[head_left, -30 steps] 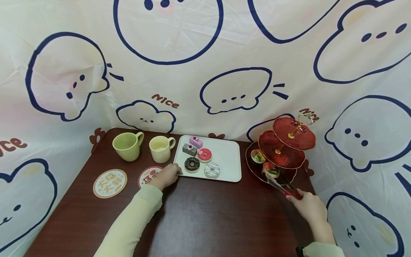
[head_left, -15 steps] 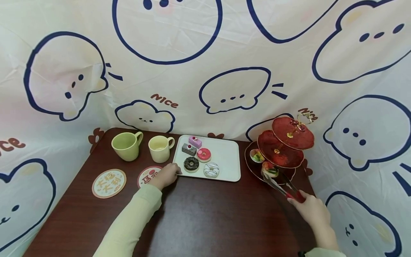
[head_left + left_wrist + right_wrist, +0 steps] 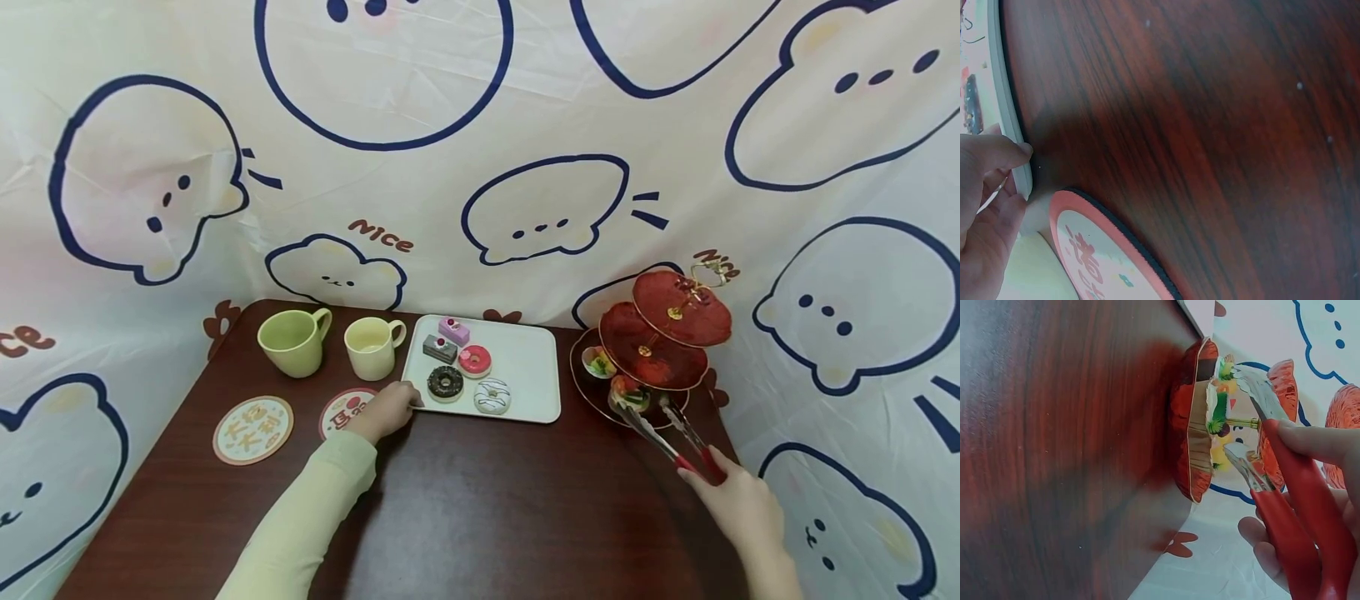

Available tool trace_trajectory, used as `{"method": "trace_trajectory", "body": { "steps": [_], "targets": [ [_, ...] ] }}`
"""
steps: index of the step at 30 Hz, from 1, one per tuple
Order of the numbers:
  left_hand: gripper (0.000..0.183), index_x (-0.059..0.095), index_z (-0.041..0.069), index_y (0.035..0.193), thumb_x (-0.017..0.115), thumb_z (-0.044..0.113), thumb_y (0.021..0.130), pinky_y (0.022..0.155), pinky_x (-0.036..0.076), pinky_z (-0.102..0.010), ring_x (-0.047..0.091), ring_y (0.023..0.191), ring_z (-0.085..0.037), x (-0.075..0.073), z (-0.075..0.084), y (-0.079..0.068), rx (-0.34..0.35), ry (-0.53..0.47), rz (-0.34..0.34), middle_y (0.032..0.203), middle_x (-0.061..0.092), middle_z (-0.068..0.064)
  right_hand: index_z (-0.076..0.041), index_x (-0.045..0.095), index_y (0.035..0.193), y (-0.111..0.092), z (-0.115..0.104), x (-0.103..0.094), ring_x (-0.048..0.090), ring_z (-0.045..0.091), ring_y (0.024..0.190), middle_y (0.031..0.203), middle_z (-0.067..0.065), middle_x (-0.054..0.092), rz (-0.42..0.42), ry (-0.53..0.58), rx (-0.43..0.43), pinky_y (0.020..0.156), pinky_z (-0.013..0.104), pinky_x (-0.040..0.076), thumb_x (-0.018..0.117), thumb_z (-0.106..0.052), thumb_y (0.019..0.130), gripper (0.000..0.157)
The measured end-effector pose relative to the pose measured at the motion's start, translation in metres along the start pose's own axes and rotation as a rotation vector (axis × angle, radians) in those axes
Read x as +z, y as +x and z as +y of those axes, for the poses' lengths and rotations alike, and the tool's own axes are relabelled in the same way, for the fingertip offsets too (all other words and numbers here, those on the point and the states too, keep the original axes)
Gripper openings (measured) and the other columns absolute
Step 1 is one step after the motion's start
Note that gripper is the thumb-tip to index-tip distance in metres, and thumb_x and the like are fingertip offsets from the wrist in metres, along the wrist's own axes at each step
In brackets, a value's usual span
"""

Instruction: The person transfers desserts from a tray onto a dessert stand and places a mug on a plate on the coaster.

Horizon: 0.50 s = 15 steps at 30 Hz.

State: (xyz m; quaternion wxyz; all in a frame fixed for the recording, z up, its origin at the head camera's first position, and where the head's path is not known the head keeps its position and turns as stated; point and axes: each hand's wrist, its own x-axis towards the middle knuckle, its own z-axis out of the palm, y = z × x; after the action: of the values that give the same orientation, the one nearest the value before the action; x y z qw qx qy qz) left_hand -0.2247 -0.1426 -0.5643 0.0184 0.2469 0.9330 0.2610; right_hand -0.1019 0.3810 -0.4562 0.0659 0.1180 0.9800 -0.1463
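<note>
My left hand (image 3: 386, 412) pinches the near left corner of the white tray (image 3: 532, 367), thumb and fingers on its rim (image 3: 1019, 153) in the left wrist view. On the tray lie a pink donut (image 3: 476, 361), a dark donut (image 3: 446, 383), a white striped donut (image 3: 492, 397) and two small cake slices (image 3: 440, 348). My right hand (image 3: 746, 508) grips tongs with red handles (image 3: 1300, 487), their metal arms spread apart. One tip is beside a fruit-topped tart (image 3: 628, 394) on the bottom plate of the red tiered stand (image 3: 660, 350). Another tart (image 3: 598, 362) sits behind it.
A green mug (image 3: 292, 343) and a pale yellow mug (image 3: 372, 348) stand at the back left. Two round coasters (image 3: 253, 430) lie before them, one partly behind the left hand. A printed cloth (image 3: 420, 192) hangs behind the brown table (image 3: 487, 508).
The tongs' arms have spread wider, and my right hand has shifted a little right and toward the near edge. My left hand stays at the tray corner. The view turns slightly.
</note>
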Motion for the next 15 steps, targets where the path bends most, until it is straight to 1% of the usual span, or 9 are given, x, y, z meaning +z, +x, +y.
{"method": "trace_trajectory", "body": {
  "steps": [4, 7, 10, 11, 14, 15],
  "targets": [
    [0.026, 0.077, -0.003, 0.088, 0.061, -0.019, 0.076, 0.08, 0.058, -0.042, 0.069, 0.086, -0.03, -0.001, 0.0, 0.0, -0.008, 0.002, -0.002, 0.085, 0.07, -0.011, 0.009, 0.045, 0.146, -0.007, -0.002, 0.002, 0.062, 0.054, 0.096, 0.125, 0.043, 0.054, 0.018, 0.012, -0.006, 0.071, 0.059, 0.053, 0.064, -0.075, 0.084, 0.106],
    [0.026, 0.077, -0.003, 0.088, 0.061, -0.019, 0.076, 0.08, 0.057, -0.043, 0.069, 0.087, -0.031, -0.001, 0.001, 0.0, -0.016, -0.003, -0.003, 0.085, 0.07, -0.012, 0.008, 0.046, 0.146, -0.014, -0.004, 0.005, 0.064, 0.052, 0.093, 0.122, 0.042, 0.057, 0.06, 0.024, -0.017, 0.068, 0.056, 0.054, 0.068, -0.071, 0.084, 0.102],
    [0.026, 0.077, -0.003, 0.088, 0.061, -0.018, 0.076, 0.081, 0.057, -0.043, 0.069, 0.087, -0.031, 0.0, 0.001, 0.0, -0.017, -0.002, -0.003, 0.085, 0.07, -0.012, 0.007, 0.049, 0.144, -0.021, -0.005, 0.01, 0.065, 0.051, 0.093, 0.118, 0.041, 0.06, 0.106, 0.04, -0.02, 0.069, 0.056, 0.054, 0.071, -0.067, 0.084, 0.099],
    [0.026, 0.077, -0.002, 0.088, 0.061, -0.018, 0.076, 0.081, 0.057, -0.043, 0.069, 0.087, -0.031, 0.0, 0.001, 0.0, -0.02, -0.002, -0.005, 0.086, 0.07, -0.012, 0.007, 0.049, 0.144, -0.023, -0.005, 0.011, 0.065, 0.05, 0.092, 0.114, 0.039, 0.063, 0.111, 0.048, -0.019, 0.069, 0.056, 0.054, 0.072, -0.066, 0.084, 0.098],
    [0.026, 0.077, -0.002, 0.09, 0.061, -0.018, 0.077, 0.082, 0.058, -0.043, 0.069, 0.089, -0.031, 0.0, 0.001, 0.0, -0.03, 0.006, -0.013, 0.087, 0.07, -0.012, 0.006, 0.051, 0.144, -0.028, -0.007, 0.014, 0.066, 0.05, 0.093, 0.111, 0.037, 0.065, 0.12, 0.062, -0.022, 0.072, 0.058, 0.054, 0.073, -0.066, 0.083, 0.096],
    [0.026, 0.077, -0.002, 0.09, 0.061, -0.018, 0.078, 0.082, 0.058, -0.043, 0.069, 0.09, -0.031, -0.001, 0.001, 0.0, -0.035, 0.008, -0.017, 0.088, 0.07, -0.012, 0.005, 0.051, 0.144, -0.029, -0.007, 0.014, 0.066, 0.05, 0.094, 0.113, 0.037, 0.065, 0.113, 0.068, -0.027, 0.073, 0.059, 0.054, 0.073, -0.066, 0.084, 0.096]
  ]
}}
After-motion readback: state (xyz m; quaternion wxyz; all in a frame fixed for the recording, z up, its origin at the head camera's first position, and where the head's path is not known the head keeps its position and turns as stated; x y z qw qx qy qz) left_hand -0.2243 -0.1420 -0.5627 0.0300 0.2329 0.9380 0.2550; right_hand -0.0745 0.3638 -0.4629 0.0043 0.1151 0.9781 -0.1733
